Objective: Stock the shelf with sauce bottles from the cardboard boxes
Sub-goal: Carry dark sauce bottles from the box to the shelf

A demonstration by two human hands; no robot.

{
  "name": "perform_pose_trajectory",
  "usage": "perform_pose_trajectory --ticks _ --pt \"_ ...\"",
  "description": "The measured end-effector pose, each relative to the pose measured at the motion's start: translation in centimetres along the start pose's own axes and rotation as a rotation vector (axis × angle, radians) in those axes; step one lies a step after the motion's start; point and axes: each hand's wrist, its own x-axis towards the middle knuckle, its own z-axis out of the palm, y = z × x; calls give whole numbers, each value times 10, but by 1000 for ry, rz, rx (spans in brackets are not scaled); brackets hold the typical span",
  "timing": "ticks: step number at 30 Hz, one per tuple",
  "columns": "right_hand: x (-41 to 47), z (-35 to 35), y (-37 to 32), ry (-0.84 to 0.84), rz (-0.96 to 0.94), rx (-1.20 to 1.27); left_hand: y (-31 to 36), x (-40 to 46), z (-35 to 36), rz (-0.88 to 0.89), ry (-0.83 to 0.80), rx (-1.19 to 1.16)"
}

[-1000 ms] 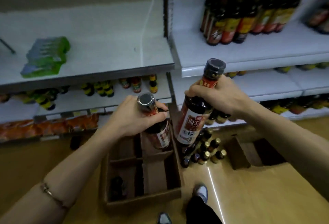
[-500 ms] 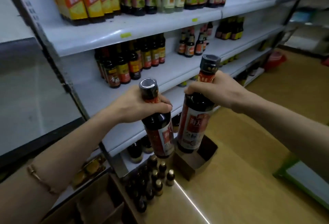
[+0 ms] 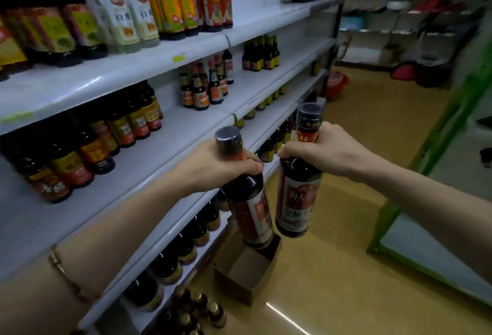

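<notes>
- Head view, starting at the left: the shelf (image 3: 149, 159) runs along the person's left side, its white tiers receding up and to the right. On the middle tier, a bare strip of board lies between two clusters of dark bottles, just beyond and left of the left hand.
- Left hand (image 3: 213, 164) has its fingers curled round the neck of the left sauce bottle (image 3: 249, 196), just under the cap. The bottle hangs with its long axis near upright, base tilted slightly right, close to the shelf's front edge.
- Right hand (image 3: 322, 151) grips the neck of the right sauce bottle (image 3: 298, 196) the same way. That bottle also hangs almost upright, just beside the other; whether they touch I cannot tell.
- Judging by position, the left hand is nearer the shelf and would likely place first, moving left and up over the front lip.
- Below the hands, an open cardboard box (image 3: 247, 273) sits on the floor (image 3: 346, 241), with loose bottles just left of it at the shelf's foot.
- Rightward, the aisle floor gives free room; a green-edged rack (image 3: 399, 228) stands well apart.
</notes>
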Motion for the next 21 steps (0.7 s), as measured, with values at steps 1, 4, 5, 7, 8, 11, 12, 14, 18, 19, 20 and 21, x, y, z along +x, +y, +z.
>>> perform_pose_trajectory --ticks 1,4,5,7,8,11,12,14,18,19,20,21 --pt "7 -6 11 10 14 3 3 16 4 -3 -22 16" --pt "30 -27 42 65 56 19 14 70 15 0 -97 58" --pt "38 -34 52 83 72 22 16 89 20 12 -125 81" --pt "54 -47 68 97 96 20 20 125 29 42 -167 110" --pt "64 -55 75 100 105 17 23 143 31 61 -189 117" --pt "93 -81 88 123 154 -4 35 194 37 116 -245 121" --pt "102 -91 92 141 162 -6 41 210 39 136 -265 118" --pt "123 -113 100 201 161 -17 54 245 41 181 -277 124" --pt "162 -153 117 248 173 -18 80 308 52 235 -296 140" --pt "173 -163 123 257 172 -19 86 324 55 246 -306 147" --pt "184 -173 128 264 169 -19 93 339 59 254 -319 159" --pt "195 -183 135 264 161 -15 101 355 63 260 -335 176"
